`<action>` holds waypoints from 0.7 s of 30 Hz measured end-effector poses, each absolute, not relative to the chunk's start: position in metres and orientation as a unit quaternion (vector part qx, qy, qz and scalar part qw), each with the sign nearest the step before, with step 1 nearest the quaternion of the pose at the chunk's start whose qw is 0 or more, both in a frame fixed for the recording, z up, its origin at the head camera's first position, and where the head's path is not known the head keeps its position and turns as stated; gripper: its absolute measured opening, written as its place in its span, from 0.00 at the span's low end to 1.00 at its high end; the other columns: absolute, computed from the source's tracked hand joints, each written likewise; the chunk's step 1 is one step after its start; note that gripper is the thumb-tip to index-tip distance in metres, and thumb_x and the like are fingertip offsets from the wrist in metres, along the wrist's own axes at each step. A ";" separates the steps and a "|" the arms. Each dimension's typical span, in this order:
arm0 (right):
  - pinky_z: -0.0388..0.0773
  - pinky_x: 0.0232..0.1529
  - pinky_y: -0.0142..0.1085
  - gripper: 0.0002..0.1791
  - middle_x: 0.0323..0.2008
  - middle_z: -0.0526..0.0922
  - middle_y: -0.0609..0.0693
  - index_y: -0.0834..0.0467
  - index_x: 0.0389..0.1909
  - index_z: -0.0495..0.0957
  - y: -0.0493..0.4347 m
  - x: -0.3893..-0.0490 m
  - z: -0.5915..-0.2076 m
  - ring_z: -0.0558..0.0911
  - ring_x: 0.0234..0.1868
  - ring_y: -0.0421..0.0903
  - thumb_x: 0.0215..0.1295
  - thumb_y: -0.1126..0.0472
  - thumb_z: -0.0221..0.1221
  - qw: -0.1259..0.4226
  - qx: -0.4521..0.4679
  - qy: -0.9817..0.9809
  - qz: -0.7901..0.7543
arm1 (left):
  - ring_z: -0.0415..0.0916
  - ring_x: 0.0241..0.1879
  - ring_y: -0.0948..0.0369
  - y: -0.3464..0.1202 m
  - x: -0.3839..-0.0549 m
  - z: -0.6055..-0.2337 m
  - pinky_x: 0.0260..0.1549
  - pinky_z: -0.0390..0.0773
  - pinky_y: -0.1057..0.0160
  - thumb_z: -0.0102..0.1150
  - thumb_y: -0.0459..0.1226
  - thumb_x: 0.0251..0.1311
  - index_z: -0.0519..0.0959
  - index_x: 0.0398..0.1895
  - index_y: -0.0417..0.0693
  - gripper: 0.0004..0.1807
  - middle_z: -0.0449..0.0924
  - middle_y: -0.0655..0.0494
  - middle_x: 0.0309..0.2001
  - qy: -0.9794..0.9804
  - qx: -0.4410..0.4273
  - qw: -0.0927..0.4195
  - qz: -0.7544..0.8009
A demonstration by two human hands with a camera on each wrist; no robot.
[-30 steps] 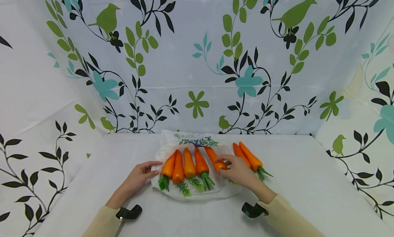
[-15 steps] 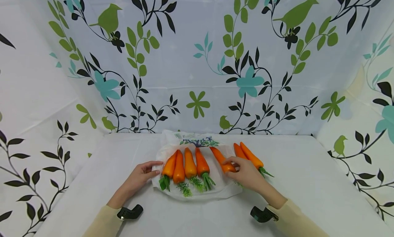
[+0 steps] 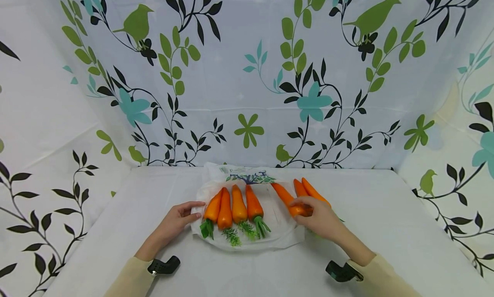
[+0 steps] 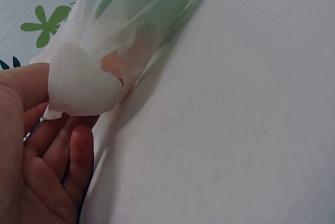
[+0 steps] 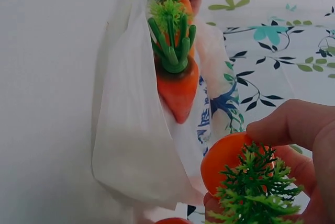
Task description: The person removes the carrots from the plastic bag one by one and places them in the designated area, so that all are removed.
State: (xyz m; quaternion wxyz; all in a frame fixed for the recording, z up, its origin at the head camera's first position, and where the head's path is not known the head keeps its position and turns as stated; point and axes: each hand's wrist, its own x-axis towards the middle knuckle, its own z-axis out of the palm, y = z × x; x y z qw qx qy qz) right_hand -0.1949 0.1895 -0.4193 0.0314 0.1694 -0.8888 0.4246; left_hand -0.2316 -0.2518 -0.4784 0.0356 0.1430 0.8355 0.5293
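My right hand [image 3: 318, 220] grips an orange toy carrot [image 3: 283, 196] at its thick end. In the right wrist view, the leafy green top [image 5: 256, 182] sticks out between thumb and fingers. A thin white plastic bag [image 3: 279, 237] with a printed tree lies flat, and several carrots rest on or in it, including one with thick green stems [image 5: 175, 51]. At the bag's left edge, my left hand [image 3: 177, 220] holds the plastic; the left wrist view shows the film [image 4: 84, 82] between thumb and curled fingers, partly hiding the fingertips.
Two more carrots lie beyond the bag's right side, one of them the outer carrot [image 3: 313, 190], partly behind my right hand. All of this sits on a white table [image 3: 231, 273]. A patterned curtain [image 3: 216, 74] rises along the back edge and sides.
My right hand has moved rightward with the carrot, widening the gap from the row on the bag and bringing it close to the two outer carrots. The left hand stays at the bag's edge.
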 end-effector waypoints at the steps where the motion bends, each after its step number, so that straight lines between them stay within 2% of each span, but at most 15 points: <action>1: 0.79 0.39 0.38 0.14 0.52 0.82 0.56 0.49 0.45 0.84 0.192 -0.194 -0.419 0.79 0.41 0.49 0.58 0.66 0.68 0.032 0.167 -0.889 0.425 | 0.65 0.43 0.55 -0.252 -0.232 -0.478 0.39 0.66 0.65 0.65 0.38 0.64 0.79 0.61 0.46 0.22 0.74 0.45 0.57 0.836 0.144 0.035 0.528; 4: 0.78 0.35 0.37 0.15 0.46 0.82 0.54 0.49 0.45 0.84 0.199 -0.193 -0.419 0.77 0.39 0.50 0.57 0.65 0.67 0.030 0.164 -0.892 0.420 | 0.65 0.43 0.54 -0.252 -0.232 -0.479 0.39 0.65 0.65 0.65 0.39 0.64 0.79 0.60 0.46 0.21 0.75 0.45 0.54 0.838 0.142 0.035 0.526; 7: 0.76 0.33 0.37 0.14 0.39 0.81 0.50 0.48 0.45 0.83 0.207 -0.192 -0.420 0.75 0.38 0.50 0.58 0.65 0.67 0.028 0.167 -0.897 0.408 | 0.64 0.46 0.53 -0.252 -0.232 -0.479 0.43 0.65 0.66 0.65 0.39 0.64 0.80 0.60 0.47 0.21 0.75 0.46 0.56 0.839 0.139 0.036 0.524; 13: 0.76 0.39 0.38 0.15 0.41 0.80 0.49 0.49 0.46 0.82 0.224 -0.189 -0.420 0.74 0.41 0.51 0.58 0.65 0.68 0.025 0.198 -0.892 0.405 | 0.65 0.45 0.53 -0.252 -0.234 -0.481 0.40 0.66 0.64 0.65 0.39 0.64 0.80 0.60 0.46 0.21 0.74 0.45 0.57 0.839 0.139 0.037 0.524; 18: 0.79 0.42 0.37 0.16 0.44 0.80 0.50 0.50 0.47 0.82 0.239 -0.186 -0.422 0.76 0.42 0.50 0.58 0.67 0.67 0.020 0.215 -0.886 0.410 | 0.66 0.54 0.54 -0.253 -0.234 -0.482 0.49 0.67 0.68 0.65 0.41 0.64 0.80 0.60 0.48 0.21 0.73 0.45 0.64 0.845 0.135 0.036 0.517; 21: 0.80 0.45 0.37 0.16 0.50 0.80 0.52 0.51 0.48 0.82 0.248 -0.185 -0.422 0.77 0.46 0.51 0.59 0.67 0.67 0.010 0.214 -0.881 0.421 | 0.67 0.55 0.53 -0.253 -0.234 -0.481 0.51 0.68 0.68 0.65 0.41 0.65 0.80 0.60 0.48 0.21 0.73 0.45 0.65 0.845 0.136 0.037 0.515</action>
